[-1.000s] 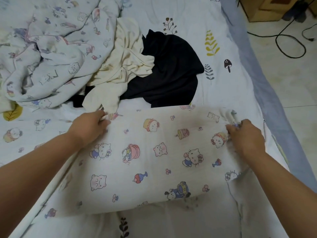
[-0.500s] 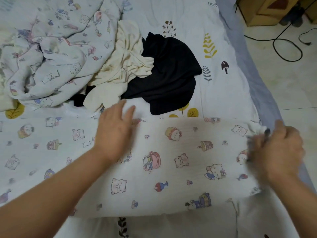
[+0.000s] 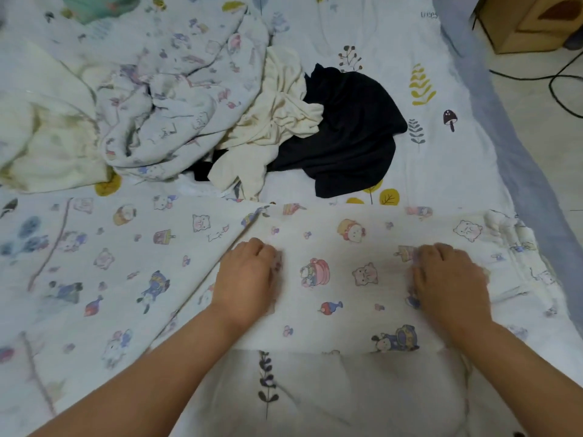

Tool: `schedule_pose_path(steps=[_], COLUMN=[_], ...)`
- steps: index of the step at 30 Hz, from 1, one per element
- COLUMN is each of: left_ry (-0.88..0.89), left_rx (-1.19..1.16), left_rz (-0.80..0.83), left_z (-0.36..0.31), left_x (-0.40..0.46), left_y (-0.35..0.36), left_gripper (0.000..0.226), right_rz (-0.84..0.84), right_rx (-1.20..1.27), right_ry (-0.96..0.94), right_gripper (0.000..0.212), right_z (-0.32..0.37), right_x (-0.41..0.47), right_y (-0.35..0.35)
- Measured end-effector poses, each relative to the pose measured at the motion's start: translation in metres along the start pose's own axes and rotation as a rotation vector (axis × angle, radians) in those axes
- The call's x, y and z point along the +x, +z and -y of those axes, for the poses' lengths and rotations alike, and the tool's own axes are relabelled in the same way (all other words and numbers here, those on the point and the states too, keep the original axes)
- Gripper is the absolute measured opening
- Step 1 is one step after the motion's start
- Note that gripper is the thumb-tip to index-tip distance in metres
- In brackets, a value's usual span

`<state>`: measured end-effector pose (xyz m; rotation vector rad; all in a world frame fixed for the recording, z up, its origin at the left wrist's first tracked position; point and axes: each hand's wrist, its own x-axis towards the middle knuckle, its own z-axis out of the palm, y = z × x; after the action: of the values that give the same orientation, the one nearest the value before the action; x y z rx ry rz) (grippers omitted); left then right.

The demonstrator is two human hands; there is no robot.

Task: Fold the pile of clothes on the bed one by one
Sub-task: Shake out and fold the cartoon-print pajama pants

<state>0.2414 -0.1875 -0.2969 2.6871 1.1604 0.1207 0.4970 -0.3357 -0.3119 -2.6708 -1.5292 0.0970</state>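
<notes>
While crumpled beyond, soft cartoon-print garment (image 3: 331,279) flat.

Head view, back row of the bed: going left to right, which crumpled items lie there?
Pale yellow bedding → cartoon-print blanket → cream garment → black garment → bare bedsheet → floor cable.

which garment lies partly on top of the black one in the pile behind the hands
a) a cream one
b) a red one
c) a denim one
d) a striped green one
a: the crumpled cream garment overlaps the left part of the black garment, both lying on the bed beyond the cartoon-print cloth that the two hands are working on.
</notes>
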Motion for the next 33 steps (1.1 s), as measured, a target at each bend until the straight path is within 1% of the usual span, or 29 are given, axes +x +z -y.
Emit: schedule_pose_path(steps=[3, 4, 5, 6, 8, 10, 11, 13, 14, 16, 17, 19, 20, 22, 23, 24, 25, 26, 27, 28, 30, 31, 33], left_ry=[-0.109, -0.167, -0.226, -0.273, -0.372, -0.483, -0.508, -0.505, -0.494, -0.485, -0.485, -0.442, -0.416, -0.370, -0.352, -0.345, -0.343, -0.351, -0.354, -0.349, -0.317, -0.317, -0.356], left_rx=[0.041, 0.069, 0.104, 0.128, 0.130, 0.092, 0.078, 0.080, 0.069, 0.010, -0.032, -0.144, -0.185, -0.219, -0.237, -0.248, -0.245, -0.221, -0.180, -0.118, 0.008, 0.047, 0.074], left_rz=[-0.033, -0.028, -0.011, 0.005, 0.103, 0.194, 0.218, 0.232, 0.233, 0.164, 0.156, 0.088, 0.075, 0.070, 0.073, 0.097, 0.131, 0.183, 0.256, 0.336, 0.475, 0.526, 0.589], left_z=[0.018, 0.027, 0.037, 0.046, 0.065, 0.080, 0.089, 0.104, 0.109, 0.121, 0.125, 0.134, 0.137, 0.149, 0.157, 0.166, 0.175, 0.185, 0.193, 0.200, 0.210, 0.215, 0.234], left_x=[-0.027, -0.036, -0.046, -0.055, -0.072, -0.087, -0.094, -0.104, -0.107, -0.110, -0.111, -0.113, -0.114, -0.115, -0.114, -0.113, -0.111, -0.109, -0.108, -0.108, -0.109, -0.110, -0.108], left_y=[-0.016, -0.020, -0.022, -0.024, -0.023, -0.022, -0.019, -0.016, -0.018, -0.021, -0.025, -0.036, -0.044, -0.058, -0.065, -0.070, -0.076, -0.079, -0.080, -0.080, -0.081, -0.083, -0.092], left_gripper=[0.031, 0.025, 0.013, 0.011, 0.030, 0.041, 0.046, 0.046, 0.040, 0.020, 0.013, 0.004, 0.002, 0.008, 0.007, 0.005, 0.002, 0.009, 0.016, 0.017, 0.007, 0.007, 0.021], right_rz=[-0.134, -0.143, -0.157, -0.167, -0.168, -0.126, -0.103, -0.065, -0.061, -0.078, -0.097, -0.106, -0.104, -0.097, -0.083, -0.077, -0.089, -0.094, -0.104, -0.110, -0.144, -0.175, -0.205], right_rx=[0.162, 0.219, 0.255, 0.281, 0.302, 0.306, 0.306, 0.309, 0.316, 0.310, 0.286, 0.234, 0.210, 0.145, 0.112, 0.077, 0.043, 0.008, -0.002, 0.013, 0.096, 0.139, 0.176], right_ry=[-0.104, -0.150, -0.210, -0.269, -0.360, -0.426, -0.456, -0.509, -0.521, -0.495, -0.471, -0.452, -0.460, -0.472, -0.474, -0.471, -0.466, -0.447, -0.426, -0.414, -0.388, -0.374, -0.352], right_gripper=[0.013, 0.012, 0.011, 0.013, 0.017, 0.022, 0.027, 0.032, 0.033, 0.040, 0.046, 0.060, 0.066, 0.076, 0.077, 0.070, 0.057, 0.044, 0.035, 0.030, 0.018, 0.013, 0.013], right_z=[0.029, 0.043, 0.056, 0.071, 0.101, 0.131, 0.145, 0.174, 0.188, 0.218, 0.233, 0.261, 0.275, 0.299, 0.310, 0.321, 0.330, 0.338, 0.345, 0.351, 0.361, 0.364, 0.367], right_x=[-0.006, -0.010, -0.014, -0.018, -0.026, -0.035, -0.038, -0.043, -0.044, -0.044, -0.045, -0.046, -0.045, -0.039, -0.034, -0.029, -0.024, -0.020, -0.016, -0.012, -0.001, 0.005, 0.019], right_y=[-0.004, -0.006, -0.006, -0.006, -0.004, -0.002, -0.001, 0.002, 0.004, 0.008, 0.011, 0.011, 0.012, 0.012, 0.012, 0.011, 0.012, 0.008, 0.006, 0.002, -0.005, -0.008, -0.011])
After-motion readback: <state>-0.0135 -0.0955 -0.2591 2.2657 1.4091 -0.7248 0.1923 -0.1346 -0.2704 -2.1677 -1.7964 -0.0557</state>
